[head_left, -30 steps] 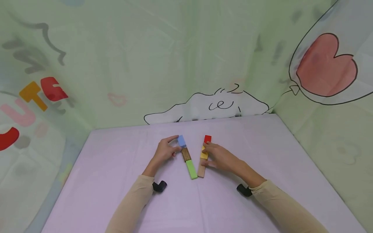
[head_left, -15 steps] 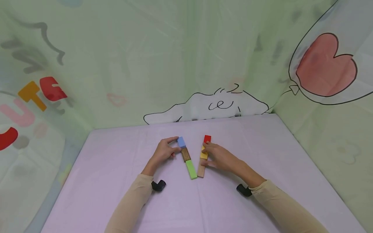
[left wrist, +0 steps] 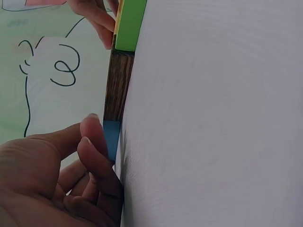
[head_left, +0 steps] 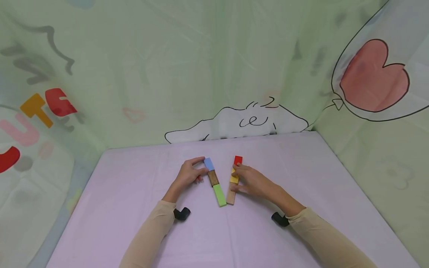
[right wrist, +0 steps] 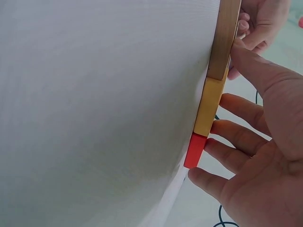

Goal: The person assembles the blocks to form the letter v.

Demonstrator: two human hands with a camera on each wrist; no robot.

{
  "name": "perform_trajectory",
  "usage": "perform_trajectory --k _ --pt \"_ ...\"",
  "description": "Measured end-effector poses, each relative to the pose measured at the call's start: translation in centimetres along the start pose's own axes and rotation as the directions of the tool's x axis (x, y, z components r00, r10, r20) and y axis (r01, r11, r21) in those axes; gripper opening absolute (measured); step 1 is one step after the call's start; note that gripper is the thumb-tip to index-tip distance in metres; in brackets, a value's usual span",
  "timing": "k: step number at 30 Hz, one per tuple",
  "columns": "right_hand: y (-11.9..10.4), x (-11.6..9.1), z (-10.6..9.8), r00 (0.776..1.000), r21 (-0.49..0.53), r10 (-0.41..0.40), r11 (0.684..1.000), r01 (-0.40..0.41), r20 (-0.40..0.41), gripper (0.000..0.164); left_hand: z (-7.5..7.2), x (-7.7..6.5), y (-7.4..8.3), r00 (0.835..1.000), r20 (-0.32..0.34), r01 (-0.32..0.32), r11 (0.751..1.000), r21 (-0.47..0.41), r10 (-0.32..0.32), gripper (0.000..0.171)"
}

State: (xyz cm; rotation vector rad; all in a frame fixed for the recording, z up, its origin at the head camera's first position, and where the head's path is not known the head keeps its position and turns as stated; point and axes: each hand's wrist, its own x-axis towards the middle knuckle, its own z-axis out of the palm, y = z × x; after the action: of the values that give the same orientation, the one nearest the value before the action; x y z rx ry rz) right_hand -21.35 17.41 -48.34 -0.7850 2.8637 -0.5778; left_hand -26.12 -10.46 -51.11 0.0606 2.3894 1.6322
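Observation:
Two rows of wooden blocks lie on the table, forming a narrow V. A blue block [head_left: 209, 163], a dark brown block [head_left: 213, 178] and a green block [head_left: 219, 195] make the left row. In the right row are a red block [head_left: 238, 159], a yellow block [head_left: 234, 178] and a light wood block [head_left: 231, 196]. My left hand [head_left: 189, 173] pinches the blue block between thumb and index finger. Extended fingers of my right hand [head_left: 253, 180] touch the right row's outer side; its thumb rests at the light wood block [right wrist: 224, 40], partly covering it in the head view.
A pale lilac cloth covers the table [head_left: 285, 156]. Behind it hangs a green printed curtain [head_left: 161, 74], which also rises at both sides. Black wrist cameras show below each hand, the left one [head_left: 182, 214] and the right one [head_left: 280, 219].
The blue block has slid slightly toward the dark brown block with my left hand on it, coming into line with its row. My right hand stays in place.

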Motion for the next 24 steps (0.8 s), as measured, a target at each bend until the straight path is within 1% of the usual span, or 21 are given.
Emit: perform_trajectory --k 4,8,14,24 --pt "0.05 -0.06 0.05 1.000 0.005 -0.003 1.000 0.003 -0.005 0.055 0.25 0.19 -0.11 0.999 -0.033 -0.020 1.000 0.014 0.020 0.056" --pt "0.05 -0.02 0.05 1.000 0.004 -0.010 1.000 0.010 -0.006 0.055 0.50 0.32 -0.08 0.998 -0.050 -0.032 0.999 0.038 0.034 0.056" --pt "0.17 0.10 0.16 1.000 0.008 -0.005 1.000 0.005 0.003 0.056 0.72 0.34 -0.01 0.998 -0.051 -0.041 0.996 0.081 0.045 0.055" --pt "0.28 0.04 0.16 1.000 0.014 -0.012 1.000 0.012 0.004 0.056 0.76 0.46 -0.07 0.998 -0.045 -0.033 0.996 0.086 0.037 0.053"
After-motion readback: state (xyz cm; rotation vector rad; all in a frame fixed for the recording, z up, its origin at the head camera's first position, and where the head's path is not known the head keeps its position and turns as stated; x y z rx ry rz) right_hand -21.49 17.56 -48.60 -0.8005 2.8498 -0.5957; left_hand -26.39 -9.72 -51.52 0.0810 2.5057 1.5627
